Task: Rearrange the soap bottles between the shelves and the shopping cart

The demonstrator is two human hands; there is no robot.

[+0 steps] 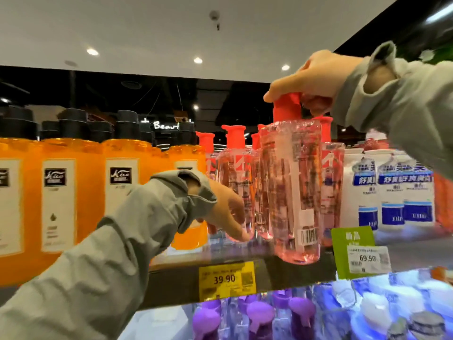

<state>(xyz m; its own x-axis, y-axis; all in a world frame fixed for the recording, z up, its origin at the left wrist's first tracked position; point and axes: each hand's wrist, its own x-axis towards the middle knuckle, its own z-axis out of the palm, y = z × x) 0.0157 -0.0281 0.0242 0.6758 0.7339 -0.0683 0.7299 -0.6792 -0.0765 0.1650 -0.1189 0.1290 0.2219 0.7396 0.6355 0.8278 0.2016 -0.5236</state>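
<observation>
Nearest, our left hand (228,212) grips a farther clear pink plastic bottle (235,173) low; our right hand (316,77) clutches the near red-pumped pink soap bottle (296,192).

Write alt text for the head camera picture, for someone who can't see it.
The right hand grips the red pump cap of a pink soap bottle at the shelf edge; the left hand reaches a second pink bottle, beside orange bottles.
</observation>
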